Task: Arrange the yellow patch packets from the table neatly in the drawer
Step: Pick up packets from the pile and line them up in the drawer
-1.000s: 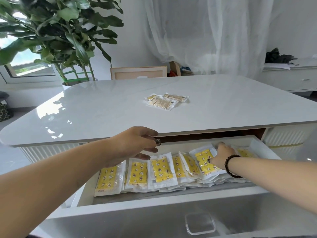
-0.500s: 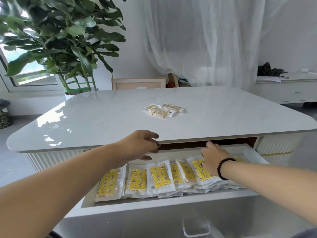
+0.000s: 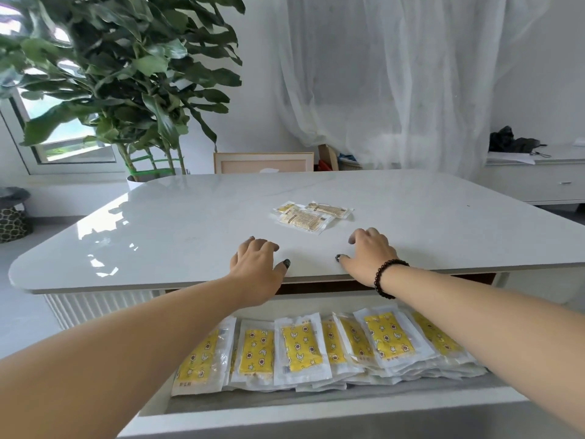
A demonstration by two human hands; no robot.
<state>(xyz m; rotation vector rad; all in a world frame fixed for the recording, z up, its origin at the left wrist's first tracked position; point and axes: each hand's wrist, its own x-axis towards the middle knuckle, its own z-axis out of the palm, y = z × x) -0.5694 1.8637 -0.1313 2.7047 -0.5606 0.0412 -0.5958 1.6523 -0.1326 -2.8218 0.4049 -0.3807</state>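
Both hands over the white worktop (image 3: 190, 223) w/ nothing held, left hand (image 3: 258, 264) & right hand (image 3: 368, 253) w/ fingers loosely curled, a few yellow patch packets (image 3: 311, 213) just beyond them on top, rest overlapping in a row in the open drawer (image 3: 316, 416) below.

Drawer (image 3: 316, 416) front cut off at bottom edge; leftmost packet (image 3: 202, 359) partly under left forearm.
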